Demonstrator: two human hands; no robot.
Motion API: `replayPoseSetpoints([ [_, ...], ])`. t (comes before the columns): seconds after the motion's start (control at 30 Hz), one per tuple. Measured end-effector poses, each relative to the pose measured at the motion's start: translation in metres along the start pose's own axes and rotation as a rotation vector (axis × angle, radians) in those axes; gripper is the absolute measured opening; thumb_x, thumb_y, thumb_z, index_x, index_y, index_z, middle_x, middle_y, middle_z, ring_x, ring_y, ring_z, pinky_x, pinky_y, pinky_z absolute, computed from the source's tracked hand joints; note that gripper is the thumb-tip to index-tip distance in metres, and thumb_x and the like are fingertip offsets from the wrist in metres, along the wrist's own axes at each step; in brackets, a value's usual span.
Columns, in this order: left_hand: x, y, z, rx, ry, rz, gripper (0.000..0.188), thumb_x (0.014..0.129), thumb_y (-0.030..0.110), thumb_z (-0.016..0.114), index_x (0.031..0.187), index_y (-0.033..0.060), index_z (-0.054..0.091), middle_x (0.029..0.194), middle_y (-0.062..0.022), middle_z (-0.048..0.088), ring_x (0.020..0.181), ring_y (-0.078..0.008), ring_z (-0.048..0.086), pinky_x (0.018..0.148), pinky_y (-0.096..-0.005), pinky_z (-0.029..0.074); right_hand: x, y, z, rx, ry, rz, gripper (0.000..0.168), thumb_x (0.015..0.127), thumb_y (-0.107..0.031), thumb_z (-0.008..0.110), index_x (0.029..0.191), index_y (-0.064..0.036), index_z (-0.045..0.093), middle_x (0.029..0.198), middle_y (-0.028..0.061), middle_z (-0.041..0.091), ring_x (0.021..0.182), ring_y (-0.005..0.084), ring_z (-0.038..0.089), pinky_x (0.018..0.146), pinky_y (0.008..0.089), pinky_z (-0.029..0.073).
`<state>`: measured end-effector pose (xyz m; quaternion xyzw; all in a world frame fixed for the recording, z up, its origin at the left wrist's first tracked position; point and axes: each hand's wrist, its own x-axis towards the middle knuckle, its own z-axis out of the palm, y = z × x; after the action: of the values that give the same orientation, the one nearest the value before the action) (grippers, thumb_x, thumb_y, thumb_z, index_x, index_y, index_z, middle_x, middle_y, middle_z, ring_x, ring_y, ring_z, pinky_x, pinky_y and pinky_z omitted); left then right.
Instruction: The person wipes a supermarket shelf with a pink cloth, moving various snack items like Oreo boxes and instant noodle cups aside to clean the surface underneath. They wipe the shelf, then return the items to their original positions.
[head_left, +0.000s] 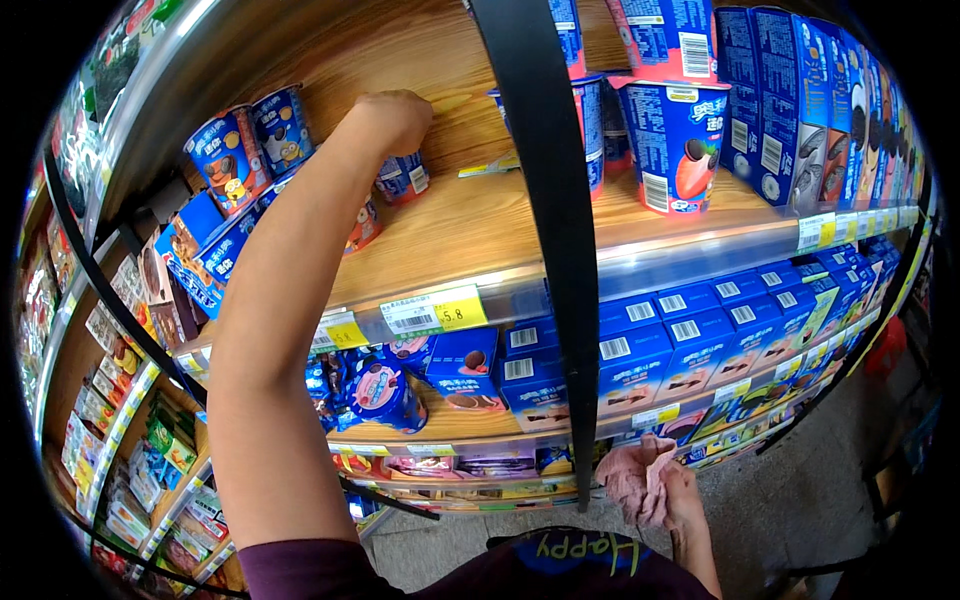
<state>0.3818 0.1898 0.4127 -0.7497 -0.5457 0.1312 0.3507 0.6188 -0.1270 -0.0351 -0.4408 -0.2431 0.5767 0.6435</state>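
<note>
My left hand (399, 120) reaches over the upper wooden shelf (450, 225), its fingers curled and mostly hidden. Just below it stands a blue snack cup (405, 178), its top covered by the hand; whether I grip it is not clear. Another cup (364, 226) shows partly behind my forearm. Left of the arm, two blue cups (229, 161) (283, 129) stand above a tilted cup (225, 251). Low on the right, my right hand (681, 491) holds a crumpled pink cloth (637, 480) in front of the lower shelves.
A black upright strap or post (551, 187) crosses the view. Stacked strawberry cups (675, 150) and blue boxes (757, 112) stand at right. A yellow-and-white tag (487, 166) lies on the shelf. Price labels (435, 309) line its edge; boxes (630, 352) fill the shelf below.
</note>
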Motion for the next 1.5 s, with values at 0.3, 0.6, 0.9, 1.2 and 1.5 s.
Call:
replayPoseSetpoints([
  [0.3, -0.017, 0.004, 0.012, 0.013, 0.039, -0.126, 0.035, 0.082, 0.003, 0.058, 0.116, 0.0035, 0.065, 0.124, -0.0188, 0.059, 0.111, -0.0332, 0.059, 0.085, -0.0451, 0.051, 0.012, 0.003, 0.007, -0.025, 0.009, 0.043, 0.027, 0.094, -0.011, 0.04, 0.105, 0.003, 0.062, 0.091, 0.0075, 0.065, 0.077, 0.014, 0.062, 0.067, 0.0277, 0.051],
  [0.6, -0.089, 0.006, 0.007, 0.008, 0.511, 0.121, 0.026, 0.077, 0.006, 0.06, 0.103, 0.0018, 0.064, 0.1, -0.0179, 0.065, 0.095, -0.0322, 0.065, 0.079, -0.0419, 0.051, 0.008, 0.004, 0.015, -0.074, -0.02, 0.047, 0.027, 0.095, -0.013, 0.041, 0.101, 0.002, 0.063, 0.087, 0.0071, 0.065, 0.071, 0.0143, 0.062, 0.062, 0.0283, 0.052],
  [0.9, -0.177, 0.004, 0.032, -0.245, 0.142, -0.061, 0.022, 0.084, 0.007, 0.048, 0.101, -0.0002, 0.061, 0.094, -0.0226, 0.067, 0.087, -0.035, 0.067, 0.072, -0.0446, 0.054, 0.007, 0.018, 0.019, -0.111, -0.082, 0.094, 0.028, 0.093, -0.013, 0.045, 0.111, 0.003, 0.06, 0.097, 0.009, 0.064, 0.082, 0.0163, 0.063, 0.071, 0.029, 0.052],
  [1.2, -0.16, -0.005, 0.078, -0.554, 0.363, 0.027, 0.026, 0.091, 0.019, 0.05, 0.102, -0.0001, 0.063, 0.096, -0.0238, 0.064, 0.088, -0.0403, 0.063, 0.081, -0.0483, 0.049, -0.009, 0.019, 0.042, -0.056, -0.045, 0.077, 0.022, 0.094, -0.012, 0.045, 0.1, 0.0, 0.064, 0.086, 0.0056, 0.066, 0.068, 0.0133, 0.061, 0.058, 0.0264, 0.05],
  [1.5, -0.17, 0.005, 0.085, -0.883, 0.519, -0.063, 0.025, 0.094, 0.021, 0.05, 0.098, 0.0007, 0.064, 0.09, -0.0279, 0.063, 0.087, -0.0426, 0.061, 0.078, -0.0471, 0.049, -0.024, -0.004, 0.067, -0.208, -0.171, -0.005, 0.024, 0.09, -0.013, 0.046, 0.102, 0.003, 0.061, 0.09, 0.0075, 0.063, 0.076, 0.0144, 0.061, 0.066, 0.0277, 0.051],
])
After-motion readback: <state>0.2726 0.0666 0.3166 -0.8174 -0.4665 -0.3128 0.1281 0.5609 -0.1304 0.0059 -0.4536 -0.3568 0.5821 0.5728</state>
